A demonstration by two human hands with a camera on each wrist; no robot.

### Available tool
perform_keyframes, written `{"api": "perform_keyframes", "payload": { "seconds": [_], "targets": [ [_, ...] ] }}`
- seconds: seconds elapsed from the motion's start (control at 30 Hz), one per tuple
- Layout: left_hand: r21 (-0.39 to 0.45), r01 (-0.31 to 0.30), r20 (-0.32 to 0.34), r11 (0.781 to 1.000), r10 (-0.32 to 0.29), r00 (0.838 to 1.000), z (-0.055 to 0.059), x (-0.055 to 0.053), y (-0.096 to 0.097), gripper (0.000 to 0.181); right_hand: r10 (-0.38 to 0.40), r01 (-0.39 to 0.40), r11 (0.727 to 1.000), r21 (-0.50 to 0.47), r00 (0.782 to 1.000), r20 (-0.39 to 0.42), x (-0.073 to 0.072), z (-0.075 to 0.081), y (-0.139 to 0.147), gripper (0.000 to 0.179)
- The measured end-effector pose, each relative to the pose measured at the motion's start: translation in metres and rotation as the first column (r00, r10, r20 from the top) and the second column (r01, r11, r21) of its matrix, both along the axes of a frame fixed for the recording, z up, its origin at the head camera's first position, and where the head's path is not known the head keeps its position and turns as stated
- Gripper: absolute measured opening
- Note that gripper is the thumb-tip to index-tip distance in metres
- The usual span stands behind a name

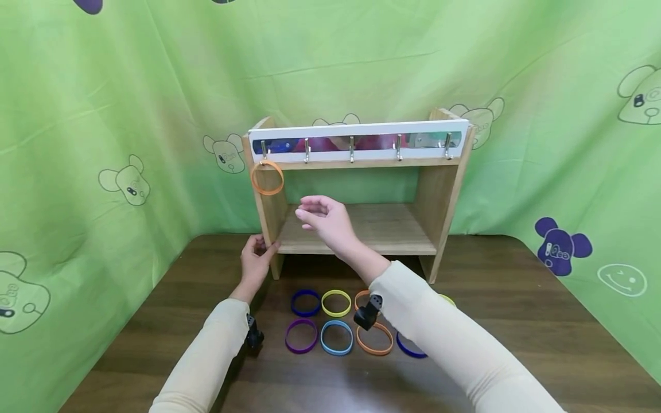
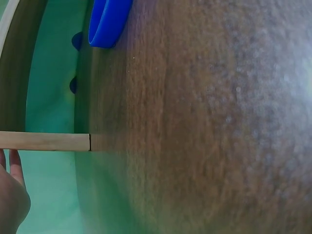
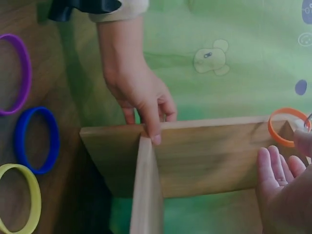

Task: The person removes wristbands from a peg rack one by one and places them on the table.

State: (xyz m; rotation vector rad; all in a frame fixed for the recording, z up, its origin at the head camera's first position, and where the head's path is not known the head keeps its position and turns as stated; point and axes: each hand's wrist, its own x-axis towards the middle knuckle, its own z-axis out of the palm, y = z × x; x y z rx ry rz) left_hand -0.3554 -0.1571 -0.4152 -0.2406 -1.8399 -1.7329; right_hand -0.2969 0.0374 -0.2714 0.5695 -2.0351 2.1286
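Note:
A small wooden shelf (image 1: 361, 229) stands on the table, with a white hook rail (image 1: 330, 156) along its top front. From the leftmost hook hangs an orange wristband (image 1: 267, 178). My left hand (image 1: 255, 261) grips the shelf's left side panel (image 3: 209, 161) low down, thumb at the inner front edge and fingers on the outside. In front of the shelf my right hand (image 1: 330, 223) is raised below and right of the hanging band, fingers loosely bent, holding nothing. The right wrist view shows the right hand (image 3: 287, 183) just apart from that orange band.
Two rows of wristbands lie on the table (image 1: 217, 344) before the shelf, among them dark blue (image 1: 306, 303), yellow (image 1: 336, 303), purple (image 1: 302, 336) and light blue (image 1: 337, 338) ones. My right forearm hides part of them. A green curtain (image 1: 155, 86) hangs behind.

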Motion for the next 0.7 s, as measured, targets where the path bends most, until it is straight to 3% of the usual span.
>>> {"api": "perform_keyframes", "payload": {
  "seconds": [0.23,0.47,0.7],
  "targets": [
    [-0.009,0.016,0.013,1.000,-0.016,1.000,0.004,0.004,0.002,0.026,0.014,-0.010,0.998,-0.066,0.998,0.061,-0.012,0.015,-0.019,0.037],
    [-0.044,0.038,0.010,0.998,-0.037,0.999,0.026,0.030,0.007,0.025,0.000,0.021,0.990,-0.143,0.990,0.143,-0.023,0.022,-0.037,0.038],
    [-0.048,0.052,0.020,0.997,-0.051,0.998,0.030,0.033,0.007,0.024,-0.007,0.047,0.976,-0.211,0.983,0.184,-0.031,0.023,-0.046,0.033]
  ]
}}
